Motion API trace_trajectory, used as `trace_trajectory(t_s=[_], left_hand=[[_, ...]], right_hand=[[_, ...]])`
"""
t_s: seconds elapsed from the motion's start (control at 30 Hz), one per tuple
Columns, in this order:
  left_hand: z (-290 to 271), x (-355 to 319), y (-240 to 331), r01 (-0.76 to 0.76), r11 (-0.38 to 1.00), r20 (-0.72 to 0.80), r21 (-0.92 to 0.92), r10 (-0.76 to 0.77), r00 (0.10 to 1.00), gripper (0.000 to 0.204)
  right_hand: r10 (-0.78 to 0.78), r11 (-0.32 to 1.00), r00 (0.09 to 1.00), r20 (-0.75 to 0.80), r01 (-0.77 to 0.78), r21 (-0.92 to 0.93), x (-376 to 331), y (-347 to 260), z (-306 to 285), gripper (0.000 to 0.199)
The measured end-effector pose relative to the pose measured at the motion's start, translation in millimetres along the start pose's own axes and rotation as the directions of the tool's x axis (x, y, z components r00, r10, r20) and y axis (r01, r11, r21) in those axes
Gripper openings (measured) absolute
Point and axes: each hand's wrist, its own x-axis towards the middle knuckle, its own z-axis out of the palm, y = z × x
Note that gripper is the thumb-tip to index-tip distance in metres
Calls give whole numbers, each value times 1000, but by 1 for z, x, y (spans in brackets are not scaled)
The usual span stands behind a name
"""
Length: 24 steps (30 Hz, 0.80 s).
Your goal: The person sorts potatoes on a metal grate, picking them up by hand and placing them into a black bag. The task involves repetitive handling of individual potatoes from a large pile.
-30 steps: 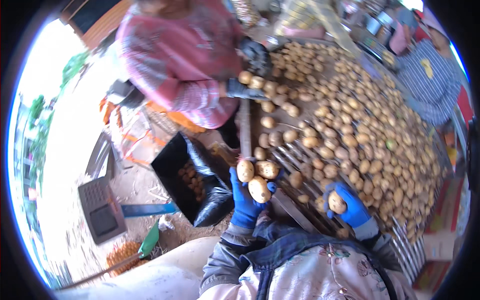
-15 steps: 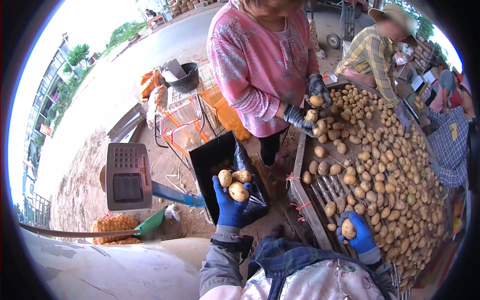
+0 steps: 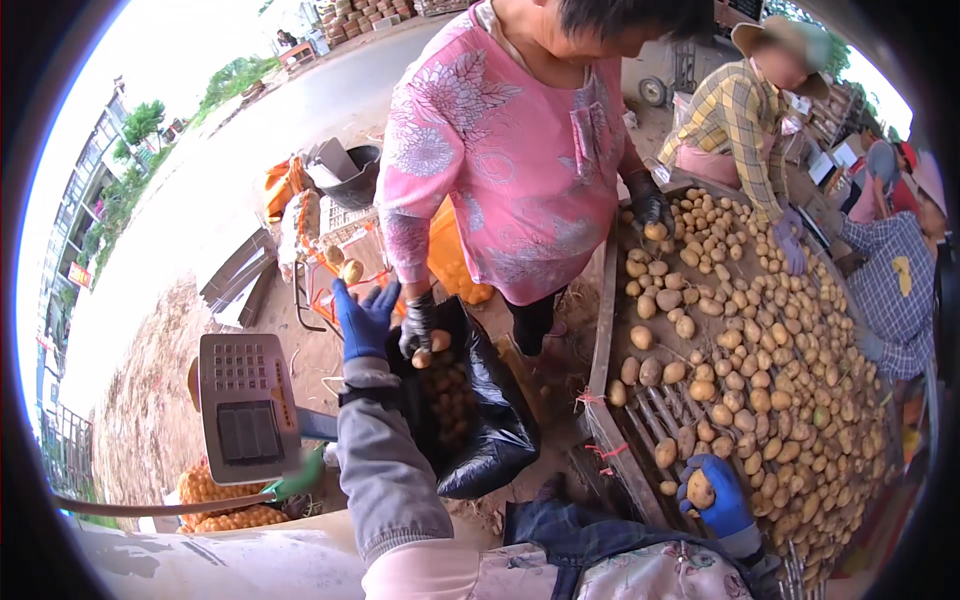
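My left hand [image 3: 366, 318], in a blue glove, reaches out past the black-lined container [image 3: 497, 425], fingers spread and palm bare. Just beyond its fingertips is a potato [image 3: 350, 271], with another one close by; they look airborne, apart from the hand. At the sorting table's edge my right hand [image 3: 722, 497], also blue-gloved, is closed around a single potato [image 3: 700, 489]. Loose potatoes [image 3: 790, 440] lie thick beside it. Inside the black lining rests a heap of potatoes [image 3: 450, 400]. Over that heap a co-worker's dark-gloved hand [image 3: 418, 325] has potatoes at its fingers.
A scale display [image 3: 248, 408] on a post stands at left, near net sacks [image 3: 215, 490]. Behind are an orange crate [image 3: 455, 265] and a dark bucket [image 3: 352, 172]. The slatted table's wooden edge [image 3: 603, 330] runs along my right. Another person in yellow plaid [image 3: 735, 125] works at its far side.
My left hand has swung forward and left, opened, and let go of its potatoes. The co-worker in pink has leaned in, bringing one hand over the black lining. My right hand has barely moved.
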Motion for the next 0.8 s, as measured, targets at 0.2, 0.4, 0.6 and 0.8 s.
trace_trajectory(t_s=[0.2,0.4,0.6,0.8], left_hand=[[-80,-85,-121,112,936,248,335,-202,947,55],[-76,-180,-201,595,742,115,308,-650,751,43],[-40,-303,-278,771,476,479,423,-839,256,38],[-31,-410,-333,608,327,241,723,-945,221,33]], right_hand=[[-216,976,976,33,217,-30,-3,7,-32,43],[151,685,988,15,-116,719,-26,23,-76,73],[96,705,989,-116,15,709,-87,42,-114,71],[-92,864,960,-265,209,458,-151,104,-152,48]])
